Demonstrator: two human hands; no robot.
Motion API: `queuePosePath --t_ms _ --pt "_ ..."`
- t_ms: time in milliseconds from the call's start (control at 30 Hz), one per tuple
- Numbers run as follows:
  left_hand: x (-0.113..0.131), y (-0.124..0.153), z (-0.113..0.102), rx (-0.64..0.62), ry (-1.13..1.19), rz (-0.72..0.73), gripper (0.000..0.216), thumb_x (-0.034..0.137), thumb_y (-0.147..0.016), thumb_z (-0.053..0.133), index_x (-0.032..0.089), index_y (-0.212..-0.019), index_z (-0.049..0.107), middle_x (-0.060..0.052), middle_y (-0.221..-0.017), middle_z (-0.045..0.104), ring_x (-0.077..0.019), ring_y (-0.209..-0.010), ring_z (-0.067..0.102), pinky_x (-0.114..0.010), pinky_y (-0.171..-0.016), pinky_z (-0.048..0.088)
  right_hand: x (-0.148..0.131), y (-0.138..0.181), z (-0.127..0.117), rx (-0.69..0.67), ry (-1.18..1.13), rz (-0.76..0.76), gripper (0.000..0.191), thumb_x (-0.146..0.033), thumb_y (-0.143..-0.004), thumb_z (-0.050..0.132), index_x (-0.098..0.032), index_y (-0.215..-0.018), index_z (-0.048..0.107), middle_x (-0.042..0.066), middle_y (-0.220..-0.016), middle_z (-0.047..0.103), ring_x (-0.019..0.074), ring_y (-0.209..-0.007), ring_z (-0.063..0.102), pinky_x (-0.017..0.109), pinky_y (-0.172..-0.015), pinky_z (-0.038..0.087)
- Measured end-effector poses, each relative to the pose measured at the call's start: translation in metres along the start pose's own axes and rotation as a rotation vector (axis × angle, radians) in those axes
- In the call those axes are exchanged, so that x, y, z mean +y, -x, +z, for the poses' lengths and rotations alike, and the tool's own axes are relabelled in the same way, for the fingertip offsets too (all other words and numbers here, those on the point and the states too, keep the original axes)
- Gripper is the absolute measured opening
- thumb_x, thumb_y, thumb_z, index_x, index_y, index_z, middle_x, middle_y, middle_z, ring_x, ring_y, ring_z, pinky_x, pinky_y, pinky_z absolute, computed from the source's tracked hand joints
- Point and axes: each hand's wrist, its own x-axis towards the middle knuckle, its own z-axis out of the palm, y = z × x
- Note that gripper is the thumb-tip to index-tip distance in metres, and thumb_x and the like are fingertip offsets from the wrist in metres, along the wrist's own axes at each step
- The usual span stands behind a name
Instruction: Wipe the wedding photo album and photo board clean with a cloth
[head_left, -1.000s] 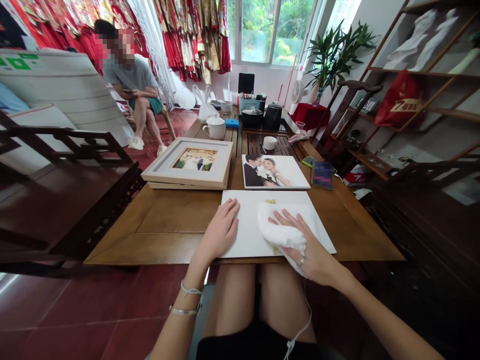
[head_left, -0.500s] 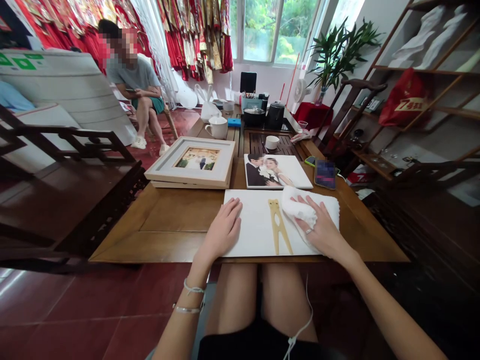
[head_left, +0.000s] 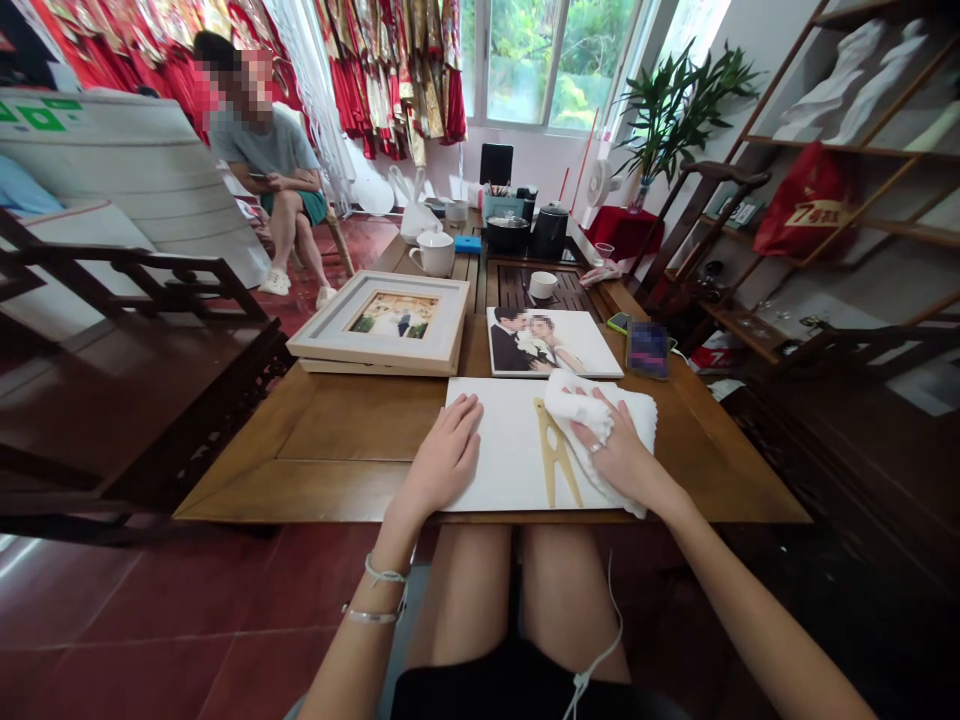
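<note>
A white picture panel [head_left: 501, 450] lies face down at the table's near edge, with a tan A-shaped stand leg [head_left: 556, 462] on it. On its left edge my left hand [head_left: 448, 455] rests flat, fingers stretched out and close together. My right hand [head_left: 619, 450] presses a bunched white towel [head_left: 636, 412] onto the panel's right part, fingers bent over a fold of it. The towel covers the panel's right side and touches the stand leg's upper end. What lies under the towel is hidden.
Beyond the panel lie a couple's photo panel [head_left: 592, 345] and stacked light-wood picture frames [head_left: 450, 330]. A phone [head_left: 648, 348] stands at right. Farther back are a white mug [head_left: 433, 255], a small cup [head_left: 543, 285] and a black kettle [head_left: 551, 230]. A person [head_left: 266, 165] sits at back left.
My right hand has slid the towel left across the panel, up against the stand leg's top. My left hand stays in place on the panel's edge.
</note>
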Motion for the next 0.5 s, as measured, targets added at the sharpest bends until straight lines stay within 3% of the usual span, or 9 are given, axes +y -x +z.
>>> queuePosePath --t_ms 233,367,500 --pt "0.001 0.0 -0.001 -0.005 0.006 -0.009 0.045 0.025 -0.098 0.034 0.014 -0.14 0.046 -0.013 -0.152 0.041 -0.026 -0.145 0.03 -0.05 -0.12 0.025 -0.046 -0.015 0.023 0.055 0.206 -0.068 0.061 -0.049 -0.094 0.046 -0.022 -0.148 0.039 0.012 -0.156 0.032 0.0382 -0.146 0.015 0.065 -0.115 0.006" --pt "0.001 -0.001 -0.002 -0.012 0.009 0.001 0.046 0.026 -0.098 0.033 0.013 -0.14 0.046 -0.014 -0.151 0.041 -0.0258 -0.145 0.03 -0.049 -0.121 0.024 -0.081 0.003 0.032 -0.035 0.313 -0.232 0.065 -0.045 -0.091 0.05 -0.017 -0.149 0.038 0.017 -0.157 0.027 0.043 -0.146 0.009 0.067 -0.114 0.002" --pt "0.001 -0.001 -0.004 -0.022 0.026 0.014 0.044 0.025 -0.099 0.031 0.015 -0.139 0.047 -0.013 -0.152 0.04 -0.0252 -0.146 0.029 -0.049 -0.12 0.025 -0.103 0.032 0.038 -0.083 0.256 -0.284 0.074 -0.042 -0.086 0.055 -0.017 -0.151 0.032 0.019 -0.158 0.023 0.0456 -0.145 0.007 0.071 -0.112 0.001"
